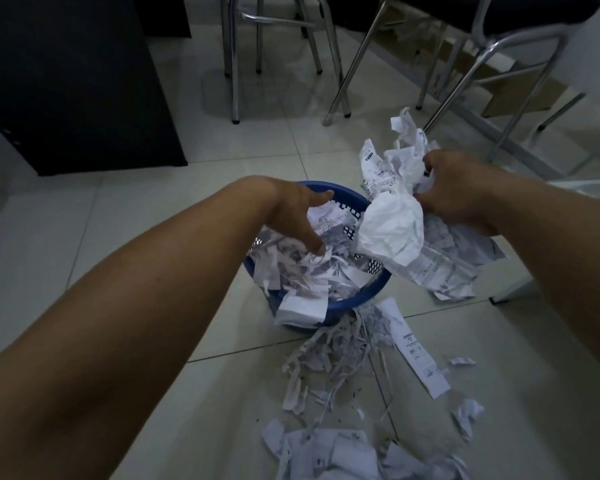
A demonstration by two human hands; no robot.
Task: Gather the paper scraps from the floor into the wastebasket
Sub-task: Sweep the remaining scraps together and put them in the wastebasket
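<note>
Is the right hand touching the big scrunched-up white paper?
Touching. The head view shows the right hand gripping the crumpled white paper, curled into the wad with no gap.

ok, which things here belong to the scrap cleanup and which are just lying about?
Job: wastebasket, left hand on the paper inside, crumpled paper bundle gripped by right hand, floor scraps.
Lying about: chair legs, dark cabinet, cardboard box.
</note>
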